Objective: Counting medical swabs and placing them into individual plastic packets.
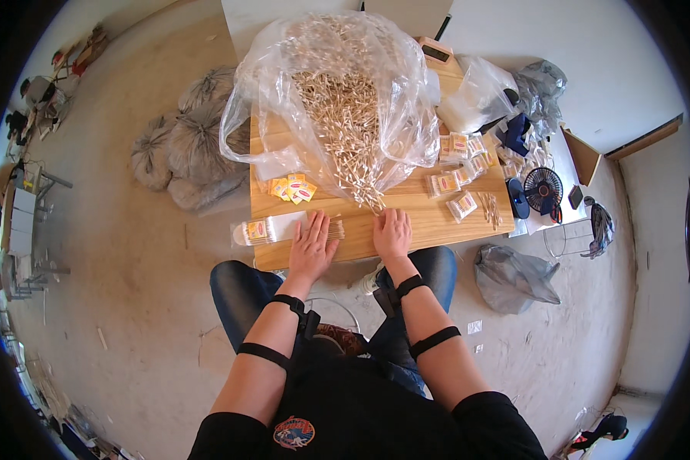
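Observation:
A large clear plastic bag [241,92] lies with its mouth toward me, and a heap of wooden-stick cotton swabs [337,107] spills from it. My right hand [392,234] is at the near tip of the heap, fingers curled together on swabs there. My left hand [311,247] lies flat with fingers stretched out, between a white strip [287,225] and a short row of swabs [336,229]. Left of it is a clear swab packet [253,232] with a yellow-and-red label. Several yellow cards [294,188] lie beyond that hand.
Filled swab packets [461,205] and loose swabs [489,210] lie on the wooden table's right side. A pink clock [436,51] stands at the back. Farther right is a black fan [543,188]. Grey sacks [203,146] sit on the floor left, another grey bag [514,277] right.

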